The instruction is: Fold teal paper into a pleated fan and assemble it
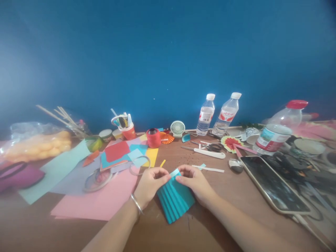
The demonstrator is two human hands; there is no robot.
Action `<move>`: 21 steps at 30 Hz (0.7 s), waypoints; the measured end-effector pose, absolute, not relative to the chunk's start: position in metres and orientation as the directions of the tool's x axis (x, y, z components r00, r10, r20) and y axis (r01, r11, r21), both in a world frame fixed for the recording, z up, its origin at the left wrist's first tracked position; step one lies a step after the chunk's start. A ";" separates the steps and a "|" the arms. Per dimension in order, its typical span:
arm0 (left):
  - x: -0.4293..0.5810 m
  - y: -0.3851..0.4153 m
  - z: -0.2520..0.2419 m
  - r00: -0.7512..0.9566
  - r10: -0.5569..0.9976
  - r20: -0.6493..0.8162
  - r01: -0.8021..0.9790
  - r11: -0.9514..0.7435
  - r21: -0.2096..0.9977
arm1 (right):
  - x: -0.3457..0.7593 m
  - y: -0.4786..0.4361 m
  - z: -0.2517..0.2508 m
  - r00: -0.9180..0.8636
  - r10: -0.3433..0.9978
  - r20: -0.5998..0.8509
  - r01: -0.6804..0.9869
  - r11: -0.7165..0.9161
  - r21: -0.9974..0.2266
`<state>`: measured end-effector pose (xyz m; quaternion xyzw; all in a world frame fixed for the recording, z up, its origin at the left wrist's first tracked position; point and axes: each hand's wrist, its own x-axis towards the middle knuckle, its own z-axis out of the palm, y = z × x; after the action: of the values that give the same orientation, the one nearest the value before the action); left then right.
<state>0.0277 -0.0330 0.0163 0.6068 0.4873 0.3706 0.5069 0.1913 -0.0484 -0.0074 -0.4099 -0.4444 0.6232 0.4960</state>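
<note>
Between my hands is a teal pleated paper point(176, 200), its folds running down toward me and spreading at the lower end. A pale strip point(174, 173) lies across its gathered top edge. My left hand point(152, 183), with a silver bangle at the wrist, pinches the top left of the paper between thumb and fingers. At the top right, my right hand point(195, 182) pinches the same paper. Just beyond the right hand lie a white paper strip point(210, 169) and a small teal scrap point(202, 166).
Coloured paper sheets point(105, 199) spread on the left. Farther back stand a red tape roll point(153, 138), a small fan point(177, 128) and water bottles point(205, 117). A white-handled knife point(210, 153) and scissors point(214, 147) lie behind my right hand; a phone point(273, 182) is at right.
</note>
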 end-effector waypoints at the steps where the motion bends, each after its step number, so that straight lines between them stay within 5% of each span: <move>1: 0.028 -0.034 0.017 0.260 0.964 -0.046 0.217 -0.012 0.976 | 0.191 -0.049 -0.006 -0.182 0.981 -0.073 -0.259 -0.120 -0.958; 21: 0.030 -0.037 0.018 0.266 0.961 -0.080 0.265 0.006 0.964 | 0.189 -0.050 -0.006 -0.118 0.988 -0.101 -0.178 -0.121 -0.976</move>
<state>0.0300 -0.0373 0.0177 0.6150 0.4982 0.3444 0.5049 0.1886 -0.0496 -0.0062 -0.4508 -0.4489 0.5979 0.4877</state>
